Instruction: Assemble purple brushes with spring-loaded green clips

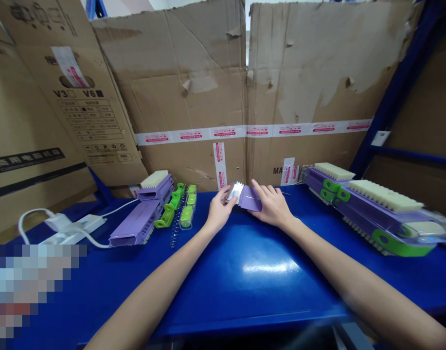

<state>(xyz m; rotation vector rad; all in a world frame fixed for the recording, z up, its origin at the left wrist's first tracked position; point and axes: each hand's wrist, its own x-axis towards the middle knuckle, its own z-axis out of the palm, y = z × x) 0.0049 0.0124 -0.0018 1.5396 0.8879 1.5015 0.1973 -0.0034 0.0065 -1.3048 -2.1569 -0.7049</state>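
Observation:
My left hand (218, 210) and my right hand (272, 205) meet at the far middle of the blue table (244, 282). Together they hold a small purple plastic part (250, 199) with a shiny clear piece (235, 192) at its left end. My left hand pinches the clear piece with thumb and fingers. The fingers of my right hand lie over the purple part and press on it. A thin metal wire (285, 193) sticks out past my right hand.
Purple brush housings (138, 223), green handles (169, 209), clear-green caps (188, 209) and springs (176, 228) lie at the left. Assembled purple-green brushes (376, 211) are stacked at the right. A white power strip (71, 228) sits far left. Cardboard boxes (208, 87) wall the back.

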